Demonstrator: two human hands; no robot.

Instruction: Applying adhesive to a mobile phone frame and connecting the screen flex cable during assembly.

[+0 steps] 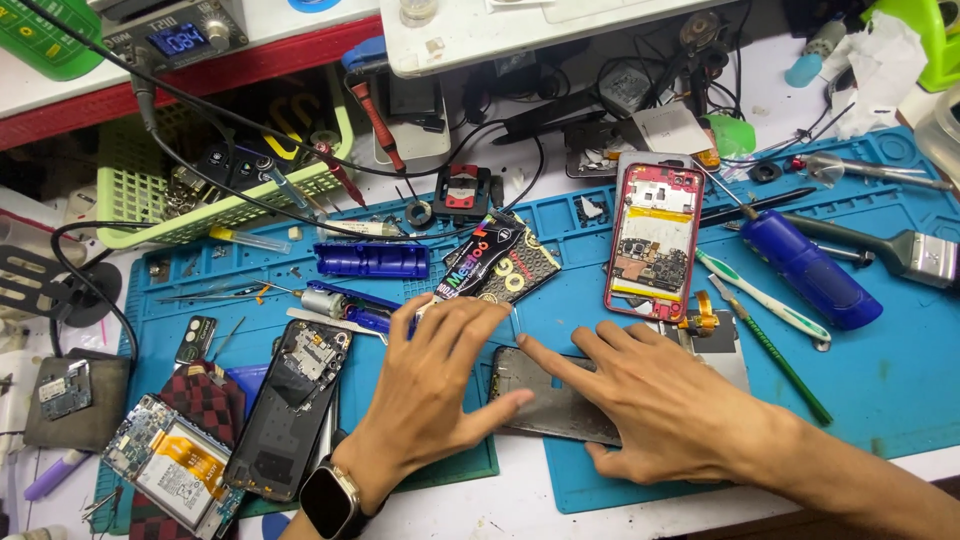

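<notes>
My left hand [432, 382] and my right hand [655, 398] both rest on a flat dark grey phone panel [548, 403] lying on the blue work mat [880, 370]. The left thumb presses its left edge. The right hand's fingers spread over its top and right side. A smartwatch [330, 497] is on my left wrist. Just beyond the hands lie a colourful black packet [500, 265] and an opened red-framed phone [655, 240] showing its battery and boards.
A blue electric screwdriver [808, 268], a toothbrush [765, 298], a green pencil [775, 350] and a paintbrush [905, 252] lie at right. Two more opened phones [290, 405] [172, 470] sit at left. A green basket [215, 170], cables and small tools crowd the back.
</notes>
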